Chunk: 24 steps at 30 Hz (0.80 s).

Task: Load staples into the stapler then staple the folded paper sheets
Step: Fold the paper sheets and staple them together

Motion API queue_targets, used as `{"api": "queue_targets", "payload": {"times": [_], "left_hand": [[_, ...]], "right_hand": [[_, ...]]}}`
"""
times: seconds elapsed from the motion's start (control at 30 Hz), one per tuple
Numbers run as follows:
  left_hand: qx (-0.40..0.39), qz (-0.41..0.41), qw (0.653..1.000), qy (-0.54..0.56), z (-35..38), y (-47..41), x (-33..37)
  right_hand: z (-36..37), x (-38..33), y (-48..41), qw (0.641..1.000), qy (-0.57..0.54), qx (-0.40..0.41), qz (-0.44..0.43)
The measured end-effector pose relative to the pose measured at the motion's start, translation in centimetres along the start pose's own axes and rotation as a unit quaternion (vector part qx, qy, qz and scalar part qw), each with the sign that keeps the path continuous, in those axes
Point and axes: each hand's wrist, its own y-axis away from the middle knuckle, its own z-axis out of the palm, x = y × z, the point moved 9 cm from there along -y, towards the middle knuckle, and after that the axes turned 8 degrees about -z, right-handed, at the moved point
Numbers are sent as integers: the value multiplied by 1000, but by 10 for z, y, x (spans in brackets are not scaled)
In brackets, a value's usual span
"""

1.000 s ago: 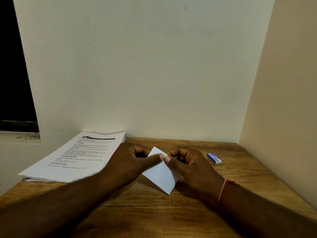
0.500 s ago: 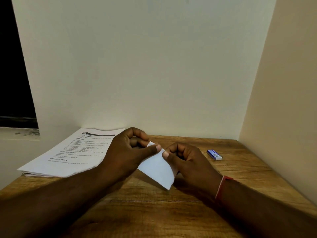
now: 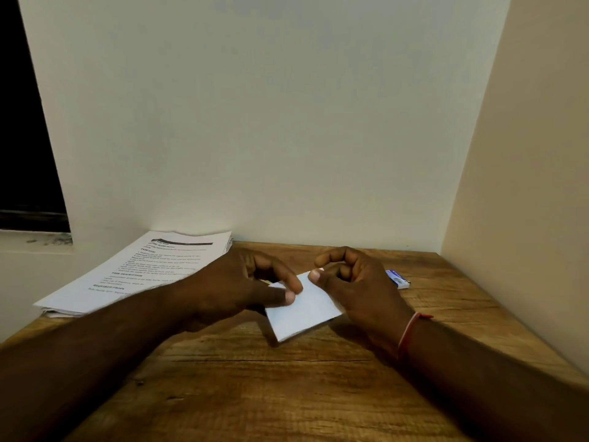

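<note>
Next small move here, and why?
Probably lay the folded white paper sheet flat on the wooden table, freeing the right hand for the small blue-and-white box, likely staples, just behind it. That hand and the left hand both pinch the paper, and no stapler is in view.

View: head, a single wide-angle camera.
Mount: worn on the person's head, above the near edge of the bench (image 3: 287, 393).
Facing: forward and slightly down, toward the back wall (image 3: 287, 122).
Range: close. Both forearms enter from the bottom corners. The left hand (image 3: 236, 282) and right hand (image 3: 357, 288) meet on the folded paper (image 3: 306, 311) just below frame centre.
Frame split: walls fill the upper half, the bench fills the lower half.
Left limit: dark window opening (image 3: 22, 122).
Right limit: side wall (image 3: 541, 154), which leans inward at the frame edge.
</note>
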Motion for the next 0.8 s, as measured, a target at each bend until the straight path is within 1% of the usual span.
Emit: {"api": "queue_targets", "payload": {"times": [0.07,0.13,0.2,0.23,0.27,0.33,0.4,0.43,0.5,0.6,0.63,0.7,0.8], "left_hand": [[-23,14,998,-61,8,2,1],[-16,28,996,-80,10,2,2],[40,39,997,-59,-2,0,3],[74,47,996,-30,-12,-2,3],[104,53,993,12,-24,-5,1],[138,57,982,117,-48,-11,-6],[142,56,966,210,-68,-18,-17],[145,55,960,234,-77,-21,-22],[153,56,954,250,-86,-25,-31],[164,64,949,260,-88,-27,-41],[166,66,949,260,-86,-28,-44],[170,67,951,250,-82,-29,-45],[164,69,956,232,-77,-30,-46]], "right_hand": [[6,-3,2,999,24,-30,-19],[8,-6,3,999,14,-29,-25],[1,-2,-1,998,-51,8,-21],[-5,1,-4,997,-69,26,-24],[-11,4,-7,997,-59,40,-27],[-19,9,-10,998,-5,50,-26],[-18,16,-9,998,60,32,-4],[-14,19,-7,996,91,14,10],[-4,21,-3,989,142,-22,24],[10,16,-2,964,254,-74,-5],[14,15,-3,958,274,-88,-10],[17,17,-4,957,274,-92,9],[19,20,-9,961,266,-60,49]]}}
